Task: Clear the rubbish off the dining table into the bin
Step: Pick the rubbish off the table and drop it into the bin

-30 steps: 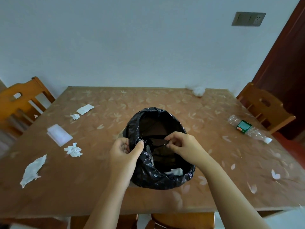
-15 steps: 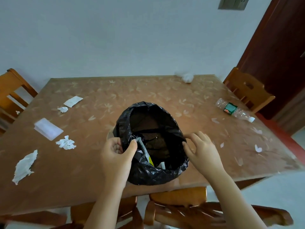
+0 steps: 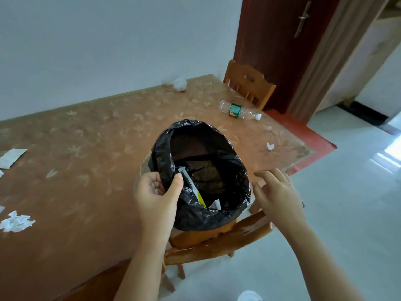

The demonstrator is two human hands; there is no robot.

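A bin lined with a black plastic bag (image 3: 217,135) is at the table's near edge, partly past it above a chair. My left hand (image 3: 157,194) grips the bag's rim on the left, thumb inside. My right hand (image 3: 275,192) hovers open just right of the bin, fingers spread, touching nothing. Some paper scraps (image 3: 200,197) lie inside the bag. On the table (image 3: 86,148) lie an empty clear bottle (image 3: 238,110) with a green label, a crumpled white tissue (image 3: 180,84) by the wall, another tissue (image 3: 16,221) at the left, and a white paper slip (image 3: 10,157).
A wooden chair (image 3: 217,242) is tucked under the near table edge below the bin. Another chair (image 3: 248,84) stands at the far right end, before a dark red door (image 3: 282,40). Pale tiled floor (image 3: 336,213) spreads to the right.
My right hand let go of the bag's rim and drew off to the right. The view swung right, and the bin now overhangs the table's near edge in my left hand.
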